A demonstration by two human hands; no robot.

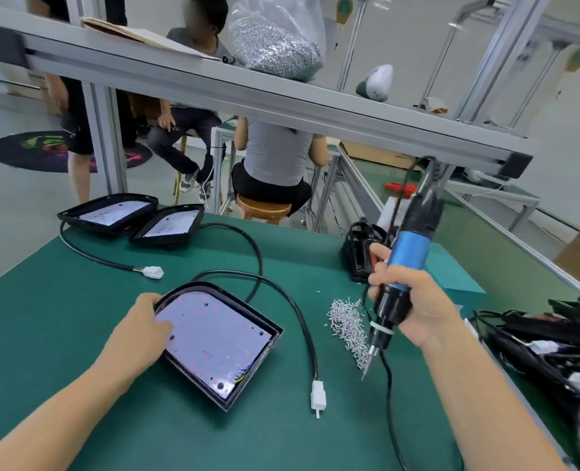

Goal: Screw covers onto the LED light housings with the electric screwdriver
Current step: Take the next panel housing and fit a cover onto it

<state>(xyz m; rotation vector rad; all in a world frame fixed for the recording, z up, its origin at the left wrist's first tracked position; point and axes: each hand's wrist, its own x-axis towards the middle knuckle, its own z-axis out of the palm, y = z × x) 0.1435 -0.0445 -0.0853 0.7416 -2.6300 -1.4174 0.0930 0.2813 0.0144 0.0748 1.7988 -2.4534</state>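
Left hand (pixel 142 329) rests flat-fingered on the LED housing (pixel 213 341); right hand (pixel 414 300) grips the electric screwdriver (pixel 397 277), tip down over the screws (pixel 348 329) toward the surface's right edge.

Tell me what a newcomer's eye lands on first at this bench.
First, the blue-and-black electric screwdriver gripped upright in the right hand, its bit over the pile of loose screws on the green mat. Next, the LED light housing in the near middle, the left hand resting on its white panel.
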